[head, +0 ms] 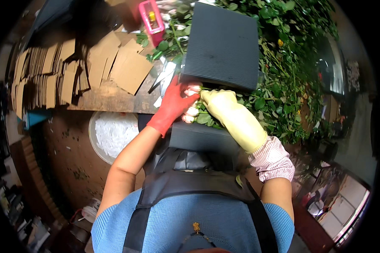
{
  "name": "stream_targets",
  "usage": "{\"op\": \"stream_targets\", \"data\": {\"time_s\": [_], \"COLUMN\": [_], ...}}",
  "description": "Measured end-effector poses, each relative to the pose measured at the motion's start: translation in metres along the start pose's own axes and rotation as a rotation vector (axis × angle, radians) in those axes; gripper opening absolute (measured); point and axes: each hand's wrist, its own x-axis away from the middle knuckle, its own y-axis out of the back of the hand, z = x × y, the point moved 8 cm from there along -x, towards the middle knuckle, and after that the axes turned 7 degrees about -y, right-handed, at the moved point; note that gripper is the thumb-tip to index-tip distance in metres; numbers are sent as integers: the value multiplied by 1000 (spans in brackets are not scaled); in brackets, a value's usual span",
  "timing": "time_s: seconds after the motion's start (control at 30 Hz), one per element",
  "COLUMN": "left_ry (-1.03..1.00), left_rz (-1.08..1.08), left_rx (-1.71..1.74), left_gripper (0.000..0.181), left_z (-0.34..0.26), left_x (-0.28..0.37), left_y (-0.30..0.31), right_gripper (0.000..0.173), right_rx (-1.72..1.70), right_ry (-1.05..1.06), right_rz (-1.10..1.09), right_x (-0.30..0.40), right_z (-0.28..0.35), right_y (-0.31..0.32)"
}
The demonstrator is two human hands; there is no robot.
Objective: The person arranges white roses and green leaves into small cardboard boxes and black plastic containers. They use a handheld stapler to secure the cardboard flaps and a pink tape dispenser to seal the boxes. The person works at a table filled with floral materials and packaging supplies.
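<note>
My left hand (174, 101), in a red rubber glove, cups the heads of several pale pink roses (191, 110), its thumb across them and its fingers at their far side. My right hand (220, 102) wears a yellow rubber glove with a striped cloth cuff. Its fingers curl around a rose stem just behind the blooms; the fingertips are partly hidden. The roses lie in a row with heads to the left, between a raised dark corrugated sheet (221, 44) and a nearer corrugated piece (202, 136). Rose leaves (204, 118) show under my right wrist.
Scissors (161, 77) lie left of the sheet. Cardboard pieces (131, 68) and stacked cardboard (38, 72) cover the wooden table's (114, 98) left side. Leafy stems (281, 63) heap up on the right. A pink container (152, 19) stands behind. Below sits a tub of white strips (115, 132).
</note>
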Motion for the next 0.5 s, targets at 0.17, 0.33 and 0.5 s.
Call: {"op": "stream_targets", "data": {"time_s": [0.17, 0.33, 0.5], "left_ry": [-65, -137, -91], "left_rz": [-84, -113, -119], "left_rx": [59, -110, -81], "left_gripper": [45, 45, 47], "left_z": [7, 11, 7], "left_x": [5, 6, 13], "left_y": [1, 4, 5], "right_gripper": [33, 33, 38], "right_rx": [-478, -744, -462], "right_ry": [-10, -16, 98], "right_rz": [-122, -206, -180], "right_x": [52, 43, 16], "right_z": [-5, -25, -5], "right_y": [68, 49, 31]}}
